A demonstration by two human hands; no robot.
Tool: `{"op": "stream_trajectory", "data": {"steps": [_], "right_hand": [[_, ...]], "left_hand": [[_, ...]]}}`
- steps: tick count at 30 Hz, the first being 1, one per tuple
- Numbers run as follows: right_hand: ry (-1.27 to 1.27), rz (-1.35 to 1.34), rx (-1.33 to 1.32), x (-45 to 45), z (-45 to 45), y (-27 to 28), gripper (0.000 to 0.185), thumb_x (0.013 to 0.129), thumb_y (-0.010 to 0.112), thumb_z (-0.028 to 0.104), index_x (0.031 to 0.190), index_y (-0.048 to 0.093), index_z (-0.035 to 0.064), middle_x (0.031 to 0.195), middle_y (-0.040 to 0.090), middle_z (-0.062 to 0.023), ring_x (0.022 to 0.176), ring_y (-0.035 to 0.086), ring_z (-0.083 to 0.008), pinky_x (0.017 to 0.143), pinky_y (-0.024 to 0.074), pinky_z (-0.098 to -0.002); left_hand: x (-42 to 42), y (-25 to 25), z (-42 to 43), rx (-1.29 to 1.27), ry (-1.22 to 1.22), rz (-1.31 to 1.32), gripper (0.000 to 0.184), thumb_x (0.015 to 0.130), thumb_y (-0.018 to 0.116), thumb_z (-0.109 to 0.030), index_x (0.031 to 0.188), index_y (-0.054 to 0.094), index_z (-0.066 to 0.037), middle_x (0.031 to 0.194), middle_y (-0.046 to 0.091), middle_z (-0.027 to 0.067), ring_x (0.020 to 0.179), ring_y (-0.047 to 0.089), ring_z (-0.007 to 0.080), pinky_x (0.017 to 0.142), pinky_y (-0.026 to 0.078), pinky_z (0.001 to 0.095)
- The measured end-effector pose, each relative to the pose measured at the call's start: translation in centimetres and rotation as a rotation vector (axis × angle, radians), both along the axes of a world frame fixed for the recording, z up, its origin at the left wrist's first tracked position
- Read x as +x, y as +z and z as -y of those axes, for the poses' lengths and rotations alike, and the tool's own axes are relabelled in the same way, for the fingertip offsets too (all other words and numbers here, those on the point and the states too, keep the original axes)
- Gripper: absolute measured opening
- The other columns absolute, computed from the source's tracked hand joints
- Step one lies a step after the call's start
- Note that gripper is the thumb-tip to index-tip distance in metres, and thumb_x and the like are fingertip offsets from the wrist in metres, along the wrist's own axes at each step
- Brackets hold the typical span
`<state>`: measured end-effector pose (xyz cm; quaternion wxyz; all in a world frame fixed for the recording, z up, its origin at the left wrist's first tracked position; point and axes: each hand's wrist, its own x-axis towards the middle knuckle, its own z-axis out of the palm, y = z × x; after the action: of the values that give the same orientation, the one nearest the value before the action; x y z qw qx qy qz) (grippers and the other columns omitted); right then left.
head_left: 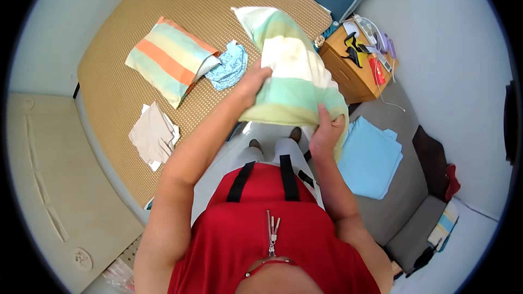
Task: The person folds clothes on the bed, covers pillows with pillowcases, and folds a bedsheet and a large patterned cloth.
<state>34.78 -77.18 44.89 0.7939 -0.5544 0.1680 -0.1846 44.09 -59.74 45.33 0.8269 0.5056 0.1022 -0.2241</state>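
A striped pillow (291, 87) in green, white and yellow-green hangs in front of me, partly over the bed's edge. My left hand (254, 83) is closed on its left side, thumb on top and the other fingers mostly hidden. On the lower right, my right hand (328, 130) grips the cloth near the edge, fingers curled into it. One loose corner of the pillow points up and left over the bed. A second pillow (171, 61), with orange, green and yellow stripes, lies on the bed beside a crumpled blue patterned cloth (229, 68).
A woven mat covers the bed (188, 0). Beige and white folded clothes (155, 135) lie near its left edge. On my right, a grey sofa (406, 171) bears folded light-blue fabric (370, 158). Cables and small items crowd a wooden nightstand (340, 79).
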Motion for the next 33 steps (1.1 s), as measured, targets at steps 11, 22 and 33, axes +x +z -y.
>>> {"op": "stream_trajectory", "data": {"steps": [11,22,33], "right_hand": [[0.351,-0.380,-0.615,12.1,-15.3,-3.7,0.029,0.082,0.065,0.012,0.061,0.048,0.0003,0.059,0.052,-0.0089,0.061,0.052,-0.0130,0.058,0.0416,-0.0299],[1.486,-0.416,-0.712,13.8,-17.5,-26.5,0.029,0.077,0.062,0.031,0.072,0.059,0.0026,0.074,0.062,-0.0145,0.071,0.060,-0.0305,0.062,0.0453,-0.0405],[1.050,-0.930,-0.281,20.6,-12.0,-31.2,0.018,0.087,0.057,0.022,0.080,0.058,0.0055,0.071,0.057,-0.0006,0.063,0.050,-0.0067,0.056,0.0390,-0.0218]], "left_hand": [[16.2,-0.6,-15.5,0.889,0.175,0.593,0.047,0.091,0.050,-0.020,0.136,0.040,-0.010,0.133,0.045,0.0116,0.119,0.045,0.0209,0.097,0.038,0.0306],[5.5,-26.8,-25.3,1.204,0.024,-0.112,0.032,0.085,0.056,-0.020,0.113,0.060,-0.005,0.119,0.055,0.0231,0.104,0.057,0.0355,0.089,0.044,0.0377],[7.5,-34.1,-18.5,1.439,-0.485,-0.006,0.029,0.080,0.059,-0.017,0.107,0.067,-0.024,0.148,0.019,0.0150,0.098,0.061,0.0276,0.081,0.050,0.0370]]}}
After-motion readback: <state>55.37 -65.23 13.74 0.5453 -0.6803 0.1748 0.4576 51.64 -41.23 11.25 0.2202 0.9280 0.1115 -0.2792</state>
